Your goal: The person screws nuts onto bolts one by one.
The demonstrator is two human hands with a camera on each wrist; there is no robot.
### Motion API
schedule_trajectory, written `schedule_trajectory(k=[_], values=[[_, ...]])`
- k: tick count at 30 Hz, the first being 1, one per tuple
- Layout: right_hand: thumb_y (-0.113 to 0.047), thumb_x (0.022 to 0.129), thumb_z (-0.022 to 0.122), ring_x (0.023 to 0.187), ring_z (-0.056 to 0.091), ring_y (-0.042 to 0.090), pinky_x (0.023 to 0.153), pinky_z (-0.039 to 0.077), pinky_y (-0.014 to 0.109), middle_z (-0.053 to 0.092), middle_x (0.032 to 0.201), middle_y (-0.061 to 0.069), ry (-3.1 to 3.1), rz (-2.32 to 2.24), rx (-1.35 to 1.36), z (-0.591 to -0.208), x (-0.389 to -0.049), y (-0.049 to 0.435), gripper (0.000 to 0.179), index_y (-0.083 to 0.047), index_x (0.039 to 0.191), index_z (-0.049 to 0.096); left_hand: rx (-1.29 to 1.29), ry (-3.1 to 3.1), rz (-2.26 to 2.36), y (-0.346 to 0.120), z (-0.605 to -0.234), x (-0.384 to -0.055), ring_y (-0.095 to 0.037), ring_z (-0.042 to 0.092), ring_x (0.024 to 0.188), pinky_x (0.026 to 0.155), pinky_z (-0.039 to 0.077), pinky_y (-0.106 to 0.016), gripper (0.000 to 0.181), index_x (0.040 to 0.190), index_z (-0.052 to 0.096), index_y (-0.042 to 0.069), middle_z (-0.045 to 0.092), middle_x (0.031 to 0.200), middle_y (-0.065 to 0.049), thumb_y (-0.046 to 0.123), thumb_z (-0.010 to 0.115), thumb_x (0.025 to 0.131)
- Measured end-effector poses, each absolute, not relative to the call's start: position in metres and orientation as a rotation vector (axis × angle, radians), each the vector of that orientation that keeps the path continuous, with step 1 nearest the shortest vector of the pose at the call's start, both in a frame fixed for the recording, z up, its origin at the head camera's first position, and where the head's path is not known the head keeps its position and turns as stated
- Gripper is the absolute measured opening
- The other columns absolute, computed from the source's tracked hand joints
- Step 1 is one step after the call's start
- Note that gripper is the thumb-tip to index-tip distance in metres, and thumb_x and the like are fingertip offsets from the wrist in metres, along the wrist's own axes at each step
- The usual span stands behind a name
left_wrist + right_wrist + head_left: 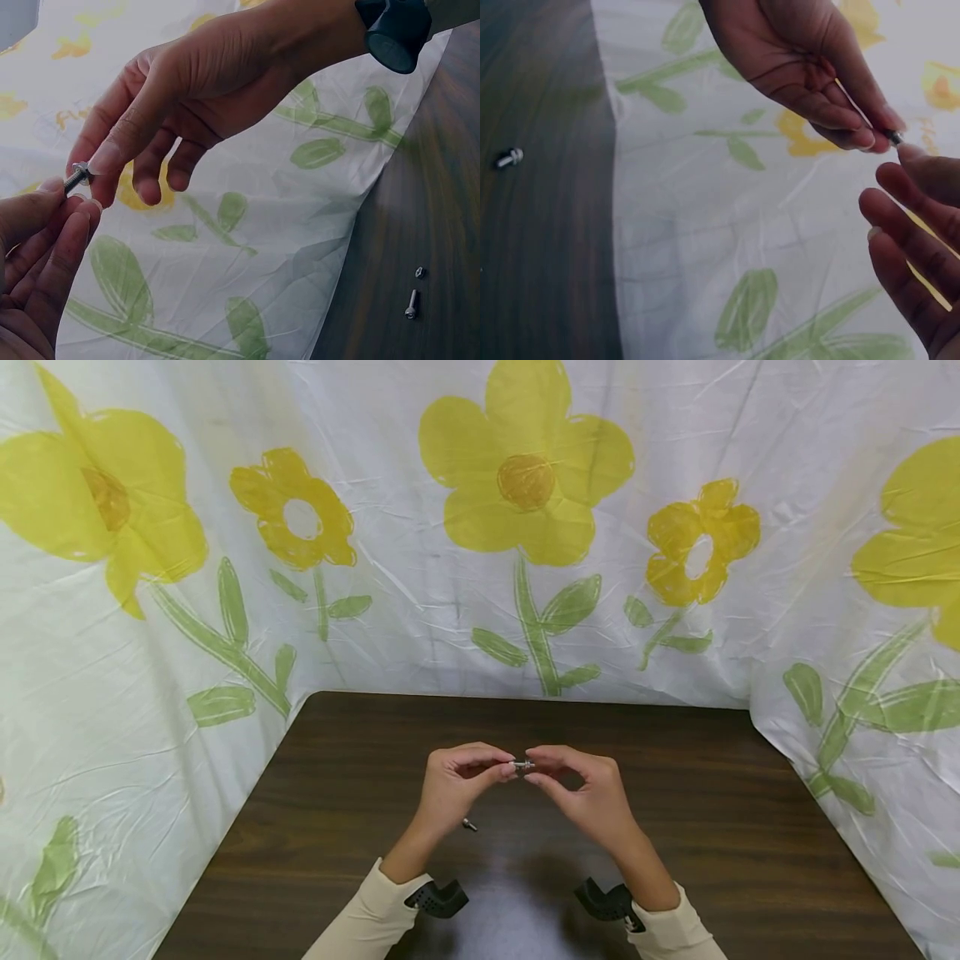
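Note:
In front of me, over the table, a small silver bolt [521, 765] lies roughly level between my two hands. My left hand [457, 783] pinches one end of it with thumb and fingertips. A wider ring-like piece, apparently a nut [82, 171], sits at the other end of the threaded shaft. There my right hand [592, 787] has its thumb and index finger on either side of it, the other fingers loosely bent in the left wrist view. My fingertips partly hide both ends.
On the dark wooden table [337, 768] lies a second bolt [470, 825], under my left hand. The left wrist view shows a loose nut [420, 272] close to that bolt's end. A white flowered cloth [390, 610] hangs around the table's back and sides.

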State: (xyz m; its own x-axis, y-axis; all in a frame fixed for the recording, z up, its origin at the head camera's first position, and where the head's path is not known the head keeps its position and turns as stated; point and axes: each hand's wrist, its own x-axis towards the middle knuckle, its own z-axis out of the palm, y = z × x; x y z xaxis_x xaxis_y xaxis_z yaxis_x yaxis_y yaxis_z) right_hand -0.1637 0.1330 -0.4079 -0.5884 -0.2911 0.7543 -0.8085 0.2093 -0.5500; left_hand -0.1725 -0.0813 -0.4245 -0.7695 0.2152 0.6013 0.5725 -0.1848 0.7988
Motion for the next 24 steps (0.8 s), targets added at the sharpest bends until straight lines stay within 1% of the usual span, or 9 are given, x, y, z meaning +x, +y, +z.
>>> schedule_trajectory(k=[4,14,18,22,24], values=[[0.011,0.076,0.083,0.080,0.075,0.019,0.068,0.060,0.025,0.077,0.095,0.011,-1.977,1.383,1.006,-0.4073,-0.1627,0.1326,0.033,-0.002,0.105,0.076,-0.925,-1.811,-2.063,-0.0812,-0.4243,-0.1724,-0.024,0.075,0.079,0.070,0.062,-0.042,0.010,0.098,0.076,-0.005,0.074,0.093,-0.018,-0.006,0.074,0.088],[0.012,0.077,0.081,0.078,0.075,0.021,0.069,0.059,0.022,0.077,0.093,0.011,-1.982,1.407,1.006,-0.4085,-0.1628,0.1328,0.026,0.000,0.100,0.077,-0.946,-1.801,-2.049,-0.0797,-0.4252,-0.1728,-0.023,0.074,0.078,0.070,0.062,-0.042,0.010,0.095,0.077,-0.005,0.074,0.091,-0.017,-0.008,0.076,0.085],[0.010,0.080,0.080,0.076,0.075,0.020,0.069,0.059,0.021,0.077,0.091,0.009,-2.011,1.401,1.007,-0.4092,-0.1627,0.1329,0.024,-0.002,0.101,0.077,-0.943,-1.808,-2.038,-0.0788,-0.4259,-0.1729,-0.022,0.074,0.078,0.070,0.062,-0.041,0.010,0.095,0.077,-0.005,0.074,0.090,-0.017,-0.008,0.076,0.085],[0.005,0.085,0.078,0.075,0.073,0.017,0.069,0.059,0.021,0.077,0.088,0.009,-2.054,1.422,1.007,-0.4094,-0.1624,0.1327,0.018,-0.006,0.099,0.076,-0.937,-1.819,-2.025,-0.0784,-0.4243,-0.1719,-0.021,0.073,0.078,0.070,0.062,-0.039,0.011,0.096,0.077,-0.004,0.074,0.090,-0.016,-0.008,0.076,0.086],[0.003,0.089,0.075,0.074,0.072,0.014,0.068,0.059,0.024,0.076,0.085,0.005,-2.081,1.425,0.997,-0.4102,-0.1627,0.1326,0.013,-0.007,0.096,0.076,-0.934,-1.826,-2.015,-0.0785,-0.4236,-0.1716,-0.020,0.073,0.078,0.070,0.062,-0.038,0.012,0.096,0.077,-0.003,0.074,0.090,-0.016,-0.009,0.076,0.085]])
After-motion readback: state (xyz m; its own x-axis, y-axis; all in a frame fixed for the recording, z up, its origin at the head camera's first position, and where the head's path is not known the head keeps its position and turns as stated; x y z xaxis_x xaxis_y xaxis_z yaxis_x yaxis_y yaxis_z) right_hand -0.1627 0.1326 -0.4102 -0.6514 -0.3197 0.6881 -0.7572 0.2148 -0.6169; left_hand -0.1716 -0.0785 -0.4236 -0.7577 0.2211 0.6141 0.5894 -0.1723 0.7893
